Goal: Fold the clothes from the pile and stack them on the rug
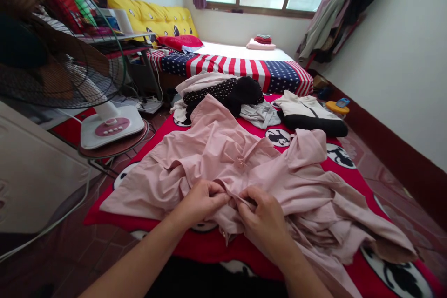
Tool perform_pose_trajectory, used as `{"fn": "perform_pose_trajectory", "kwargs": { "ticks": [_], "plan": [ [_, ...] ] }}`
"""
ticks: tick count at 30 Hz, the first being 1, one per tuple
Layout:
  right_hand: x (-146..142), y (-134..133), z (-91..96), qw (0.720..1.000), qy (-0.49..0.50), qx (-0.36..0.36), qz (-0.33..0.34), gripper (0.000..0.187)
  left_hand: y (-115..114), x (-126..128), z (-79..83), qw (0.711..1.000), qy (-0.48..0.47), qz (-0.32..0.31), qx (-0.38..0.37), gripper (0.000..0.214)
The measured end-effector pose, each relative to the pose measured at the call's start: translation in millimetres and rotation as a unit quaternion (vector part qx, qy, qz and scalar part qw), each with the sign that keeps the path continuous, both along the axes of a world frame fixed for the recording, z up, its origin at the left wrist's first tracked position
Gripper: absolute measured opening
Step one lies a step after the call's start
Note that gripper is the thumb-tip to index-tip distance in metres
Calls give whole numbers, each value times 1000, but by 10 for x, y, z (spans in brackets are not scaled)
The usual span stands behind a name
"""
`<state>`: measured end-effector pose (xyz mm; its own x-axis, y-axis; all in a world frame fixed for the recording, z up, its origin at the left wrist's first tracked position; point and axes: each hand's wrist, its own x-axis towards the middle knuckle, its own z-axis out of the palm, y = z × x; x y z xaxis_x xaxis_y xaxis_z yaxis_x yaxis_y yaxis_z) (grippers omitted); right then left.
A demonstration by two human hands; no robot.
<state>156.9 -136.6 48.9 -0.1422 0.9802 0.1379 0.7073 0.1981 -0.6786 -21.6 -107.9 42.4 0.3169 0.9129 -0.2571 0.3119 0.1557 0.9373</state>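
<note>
A pink button-front garment, seemingly a shirt or light coat (216, 142), lies spread and rumpled across a red patterned cloth (174, 247). Both of my hands pinch its front edge near the middle. My left hand (206, 200) has thumb and fingers closed on the fabric. Close beside it, my right hand (260, 209) grips the facing edge in the same way. A button (240, 164) shows on the front just above my hands. Whatever lies right between the fingertips is hidden. One sleeve (387, 237) stretches out to the right.
Piled dark and pale clothes (223, 93) lie beyond the garment, with a folded white-and-black jacket (310, 111) at right. An electric fan (108, 125) stands on a stool at left. Farther back is a bed with a stars-and-stripes cover (226, 66). Clothes hang (335, 18) along the right wall.
</note>
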Motion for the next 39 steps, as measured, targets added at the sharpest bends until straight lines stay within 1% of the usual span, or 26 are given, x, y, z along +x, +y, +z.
{"fn": "perform_pose_trajectory", "kwargs": {
  "ticks": [2, 5, 7, 10, 13, 17, 21, 25, 29, 32, 36, 39],
  "plan": [
    [-1, 3, -39, 1000, 12, -20, -6, 13, -17, 1, -8, 1000, 3, -2, 15, 26],
    [2, 12, -48, 998, 35, -45, -6, 18, -42, 1, -8, 999, -14, -11, 27, 27],
    [6, 15, -45, 997, 46, -53, -5, 18, -58, 3, 1, 999, -28, -20, 8, 25],
    [14, 9, -44, 997, 52, -58, -10, 16, -77, 6, 14, 999, -21, -21, -11, 23],
    [30, -6, -45, 995, 71, -66, -5, 15, -85, 9, 12, 1000, -20, -11, -4, 20],
    [50, -25, -34, 993, 83, -81, 5, 13, -93, 15, -19, 1000, -19, 6, 15, 24],
    [40, -49, -25, 995, 77, -64, -4, 12, -105, 39, -54, 996, 52, 45, 53, 25],
    [31, -71, -33, 994, 103, -45, 14, 15, -119, 79, -48, 988, 99, 71, 90, 24],
    [41, -73, -38, 991, 131, -29, -14, 17, -141, 99, -2, 989, 101, 68, 80, 25],
    [43, -73, -50, 989, 142, -33, -29, 18, -151, 97, 20, 991, 98, 64, 70, 28],
    [37, -80, -85, 986, 159, -44, -29, 20, -146, 91, 6, 991, 101, 62, 70, 28],
    [28, -85, -90, 987, 154, -46, -30, 20, -135, 92, -25, 990, 101, 63, 77, 26]
  ]
}}
